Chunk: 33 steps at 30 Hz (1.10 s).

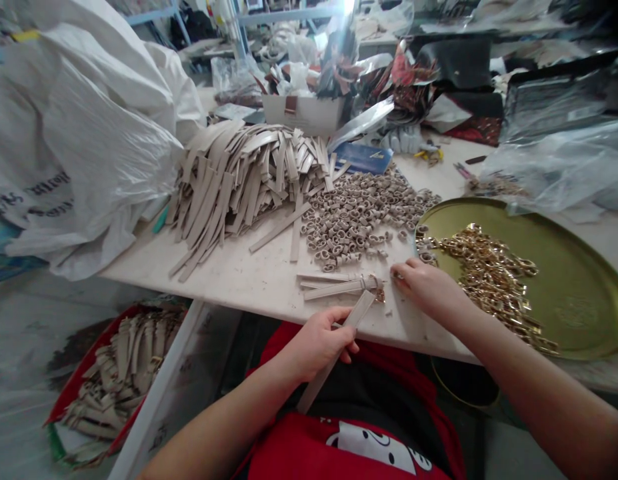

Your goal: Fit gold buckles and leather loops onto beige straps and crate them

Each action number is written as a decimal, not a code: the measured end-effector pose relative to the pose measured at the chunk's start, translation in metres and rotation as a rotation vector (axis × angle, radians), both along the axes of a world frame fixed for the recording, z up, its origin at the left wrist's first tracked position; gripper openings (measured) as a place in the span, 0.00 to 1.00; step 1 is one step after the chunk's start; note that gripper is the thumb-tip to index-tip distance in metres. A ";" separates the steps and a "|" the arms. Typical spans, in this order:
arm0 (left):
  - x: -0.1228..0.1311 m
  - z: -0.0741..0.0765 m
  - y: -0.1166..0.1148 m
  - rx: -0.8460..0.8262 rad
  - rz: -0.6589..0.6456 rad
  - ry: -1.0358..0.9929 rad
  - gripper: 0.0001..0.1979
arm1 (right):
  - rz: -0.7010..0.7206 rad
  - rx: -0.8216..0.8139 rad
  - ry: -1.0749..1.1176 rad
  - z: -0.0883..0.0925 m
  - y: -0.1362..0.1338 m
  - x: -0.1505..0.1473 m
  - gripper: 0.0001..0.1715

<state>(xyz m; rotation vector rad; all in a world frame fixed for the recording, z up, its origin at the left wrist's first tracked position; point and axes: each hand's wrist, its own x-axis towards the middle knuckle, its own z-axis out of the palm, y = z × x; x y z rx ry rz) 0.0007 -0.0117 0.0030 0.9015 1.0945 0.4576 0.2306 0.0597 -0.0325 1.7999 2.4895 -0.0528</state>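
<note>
A red garment is worn at the nearest edge of the view. A beige leather strap is gripped in the left hand, its fingers curled around it, with the strap's length slanting down toward the lap. The right hand is rested at the desk, its fingertips gathered together; whether anything is pinched between them cannot be told. Just beside those fingertips, two or three beige straps are laid, with a small gold buckle at their right end.

Below the desk on the near left, a red bin is filled with buckled straps. On the right of the desk, a brass tray is heaped with gold metal links. Beige looped pieces are spread in a pile at the middle of the desk, and a larger heap of loose straps is stacked to their left, against a white woven sack.

Farther off, a cardboard box, a blue packet and a clear plastic bag are placed, with dark leather sheets behind them. Blue metal shelving is seen at the far side of the room.
</note>
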 end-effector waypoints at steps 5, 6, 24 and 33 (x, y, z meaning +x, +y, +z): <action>0.000 -0.001 -0.006 0.160 0.021 0.021 0.11 | -0.146 -0.149 0.645 0.014 -0.017 -0.007 0.12; 0.000 -0.002 -0.007 0.223 0.040 0.040 0.11 | -0.192 -0.262 0.867 0.018 -0.025 -0.010 0.14; -0.002 0.013 -0.036 0.683 -0.211 0.493 0.12 | -0.515 -0.778 1.861 0.022 -0.105 -0.050 0.16; -0.002 0.019 -0.022 0.738 -0.484 0.613 0.15 | -0.425 -0.854 1.747 0.012 -0.111 -0.050 0.16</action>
